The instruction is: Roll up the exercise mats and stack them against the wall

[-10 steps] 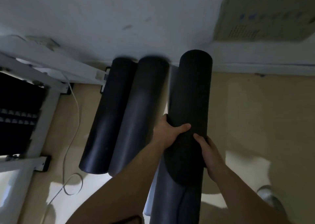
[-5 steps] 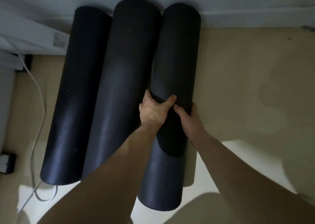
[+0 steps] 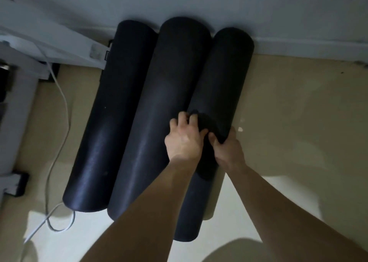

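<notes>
The left hand [image 3: 185, 140] is curled over the top of the right-hand rolled mat [image 3: 221, 94], fingers [image 3: 182, 118] pressing on a loose dark flap or end that lifts off the roll. The right hand [image 3: 229, 148] grips the same roll from its right side, closed around the lower edge of that raised piece. Whether this is a loose outer wrap or a shorter fourth roll lying on top cannot be told in the dim light.

This roll lies touching the middle rolled mat [image 3: 159, 122], which touches the left rolled mat [image 3: 111, 110]; all three have their far ends against the wall [image 3: 199, 0], on the beige floor [image 3: 298, 122]. A white cable [image 3: 63, 106] loops just left of the rolls, beside a white frame [image 3: 59, 48].

To finish well, the flap probably wants tucking tight and turning underneath, so the roll's weight holds it shut, while keeping the roll snug to its neighbour.

Compared with half a second ago, the dark piece has bunched higher under the hands and the view has pulled back, showing more wall.
</notes>
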Motion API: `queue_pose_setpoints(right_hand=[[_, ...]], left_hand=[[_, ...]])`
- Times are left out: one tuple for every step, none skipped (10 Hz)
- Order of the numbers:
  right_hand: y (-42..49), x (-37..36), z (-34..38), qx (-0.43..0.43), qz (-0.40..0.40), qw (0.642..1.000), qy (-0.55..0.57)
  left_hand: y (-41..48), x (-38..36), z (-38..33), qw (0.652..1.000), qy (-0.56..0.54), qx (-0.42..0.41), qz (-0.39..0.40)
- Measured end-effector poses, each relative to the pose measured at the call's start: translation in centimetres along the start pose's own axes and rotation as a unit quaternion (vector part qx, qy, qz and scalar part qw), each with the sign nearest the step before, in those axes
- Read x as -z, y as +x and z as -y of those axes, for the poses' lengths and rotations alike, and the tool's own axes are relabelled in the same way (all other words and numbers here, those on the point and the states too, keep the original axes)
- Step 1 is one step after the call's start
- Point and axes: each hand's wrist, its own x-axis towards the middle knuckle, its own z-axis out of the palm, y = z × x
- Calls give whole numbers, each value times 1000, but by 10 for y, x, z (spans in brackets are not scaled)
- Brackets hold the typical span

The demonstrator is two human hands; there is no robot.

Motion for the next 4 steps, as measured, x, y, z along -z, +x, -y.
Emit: queue_pose_setpoints(right_hand=[[-22, 26, 23, 35, 35, 991, -127], [-66, 61, 56, 65, 88, 965, -239], [-129, 109, 108, 87, 67, 942, -316], [-194, 160, 164, 120, 3, 931, -345]], left_hand=[[-25, 14, 18, 994, -40, -43, 96], [-50, 62, 35, 978, -81, -39, 187], [-78, 138, 50, 980, -55, -28, 188], [-108, 210, 55, 986, -35, -14, 160]])
